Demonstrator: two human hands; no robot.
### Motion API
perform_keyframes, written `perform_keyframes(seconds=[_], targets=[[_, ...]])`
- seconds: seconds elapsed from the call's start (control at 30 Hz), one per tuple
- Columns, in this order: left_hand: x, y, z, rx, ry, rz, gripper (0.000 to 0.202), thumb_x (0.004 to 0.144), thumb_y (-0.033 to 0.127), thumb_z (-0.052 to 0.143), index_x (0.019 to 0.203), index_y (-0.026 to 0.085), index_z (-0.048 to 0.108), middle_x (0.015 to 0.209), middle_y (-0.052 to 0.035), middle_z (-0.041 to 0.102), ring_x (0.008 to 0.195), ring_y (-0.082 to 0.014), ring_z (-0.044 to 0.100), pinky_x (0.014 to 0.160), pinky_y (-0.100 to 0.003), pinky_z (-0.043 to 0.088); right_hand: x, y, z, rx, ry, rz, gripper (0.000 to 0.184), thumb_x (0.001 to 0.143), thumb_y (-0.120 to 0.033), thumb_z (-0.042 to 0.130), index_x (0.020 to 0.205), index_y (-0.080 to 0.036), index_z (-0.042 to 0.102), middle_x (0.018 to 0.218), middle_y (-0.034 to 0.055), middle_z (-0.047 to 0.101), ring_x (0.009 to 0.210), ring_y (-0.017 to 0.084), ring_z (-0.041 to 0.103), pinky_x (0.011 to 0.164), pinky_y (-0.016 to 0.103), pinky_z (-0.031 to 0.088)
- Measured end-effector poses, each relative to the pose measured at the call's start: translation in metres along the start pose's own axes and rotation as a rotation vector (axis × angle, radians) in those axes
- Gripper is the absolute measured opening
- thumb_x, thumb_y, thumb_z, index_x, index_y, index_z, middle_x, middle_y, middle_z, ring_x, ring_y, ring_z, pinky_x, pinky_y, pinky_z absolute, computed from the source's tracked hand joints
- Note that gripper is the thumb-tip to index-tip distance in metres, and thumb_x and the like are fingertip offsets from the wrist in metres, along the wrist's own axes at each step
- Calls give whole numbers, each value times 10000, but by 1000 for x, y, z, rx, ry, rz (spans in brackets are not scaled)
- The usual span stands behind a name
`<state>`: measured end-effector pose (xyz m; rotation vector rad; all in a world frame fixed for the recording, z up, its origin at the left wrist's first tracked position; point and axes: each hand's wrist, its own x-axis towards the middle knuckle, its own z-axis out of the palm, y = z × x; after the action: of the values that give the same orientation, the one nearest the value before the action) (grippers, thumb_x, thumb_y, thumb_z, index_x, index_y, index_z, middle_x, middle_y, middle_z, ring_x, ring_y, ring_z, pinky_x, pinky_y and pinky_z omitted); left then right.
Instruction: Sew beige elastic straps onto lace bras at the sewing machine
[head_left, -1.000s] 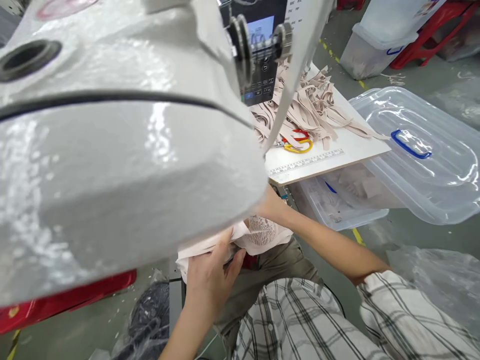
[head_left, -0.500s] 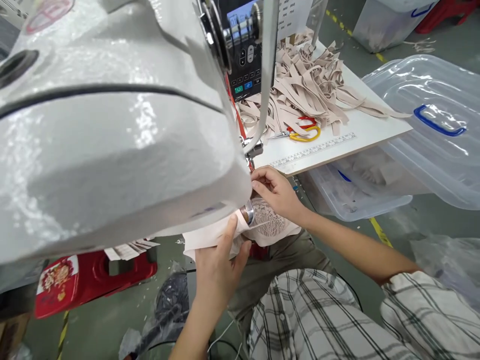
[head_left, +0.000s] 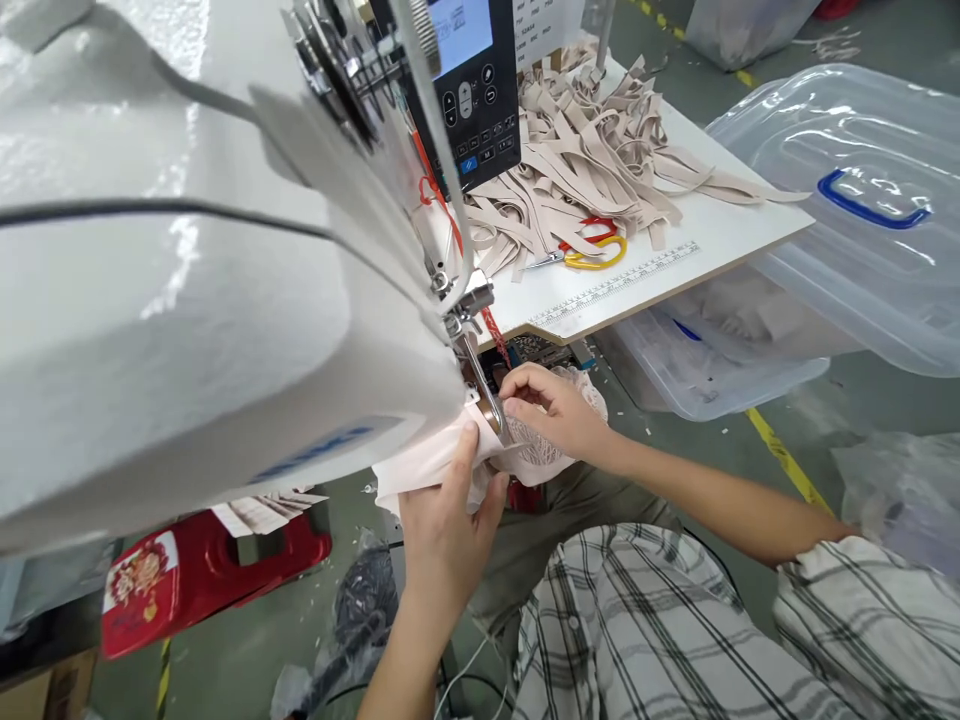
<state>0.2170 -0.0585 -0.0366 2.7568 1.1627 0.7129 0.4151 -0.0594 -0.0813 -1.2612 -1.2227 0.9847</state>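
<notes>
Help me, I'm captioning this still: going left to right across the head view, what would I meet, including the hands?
Red stool → left hand → right hand → large blue handle.

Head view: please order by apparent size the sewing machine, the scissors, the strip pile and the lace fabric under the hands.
Largest to smallest:
sewing machine, nearest the camera;
strip pile;
lace fabric, partly hidden;
scissors.

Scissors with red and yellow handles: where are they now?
In the head view, the scissors lie on the white table, upper right of centre, at the near edge of the heap of cloth strips, just beyond the ruler scale.
</notes>
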Motion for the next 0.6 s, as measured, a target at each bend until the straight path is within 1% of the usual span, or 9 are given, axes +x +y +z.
perform_keyframes(seconds=[0.1, 0.17, 0.23, 0.33, 0.43, 0.53, 0.6], targets=[[1, 1, 0, -3, -9, 3, 477, 937, 314, 627, 1374, 140, 544, 1308, -222, 646, 1263, -347, 591, 1058, -511, 464, -3, -1, 0, 30, -8, -12, 109, 899, -323, 577, 886, -215, 590, 915, 34, 603, 801, 164, 564, 706, 304, 460], [-1, 1, 1, 2, -17, -2, 524, 937, 323, 626, 1416, 150, 500, 1334, -224, 626, 1260, -339, 590, 1035, -489, 482, -5, -2, 1, 50, 3, -23, 114, 889, -326, 591, 885, -211, 593, 904, 35, 609, 793, 162, 562, 726, 309, 468], [-6, 1, 4, 23, 12, -42, 652, 938, 378, 620, 1496, 133, 388, 1368, -252, 586, 1278, -355, 569, 995, -481, 506, -6, -3, 2, 72, 23, -30, 119, 879, -329, 606, 891, -210, 599, 906, 36, 619, 808, 167, 568, 760, 317, 478], [-15, 0, 9, 59, 61, -147, 862, 936, 502, 575, 1577, 81, 179, 1415, -311, 506, 1309, -404, 525, 936, -497, 529, -7, -4, 4, 69, 46, -64, 152, 871, -358, 632, 905, -213, 601, 919, 37, 626, 832, 179, 582, 791, 330, 485], [-19, 0, 14, 68, 45, -202, 905, 946, 543, 521, 1592, 70, 99, 1432, -336, 471, 1276, -424, 545, 874, -500, 551, -10, -7, 7, -12, 55, -117, 237, 857, -431, 654, 936, -214, 599, 920, 43, 626, 840, 195, 592, 791, 345, 483], [-23, 10, 18, 67, 31, -182, 886, 966, 499, 502, 1594, 63, 56, 1416, -356, 481, 1181, -409, 615, 825, -491, 569, -17, -11, 10, -106, 86, -118, 300, 835, -473, 670, 970, -212, 604, 926, 57, 645, 860, 220, 598, 801, 369, 474], [-29, 26, 23, 86, 44, -152, 878, 970, 449, 520, 1595, 55, 45, 1415, -356, 491, 1134, -390, 647, 826, -474, 574, -26, -13, 12, -79, 78, -64, 324, 822, -451, 685, 1025, -208, 617, 945, 63, 666, 877, 227, 607, 806, 371, 480]])
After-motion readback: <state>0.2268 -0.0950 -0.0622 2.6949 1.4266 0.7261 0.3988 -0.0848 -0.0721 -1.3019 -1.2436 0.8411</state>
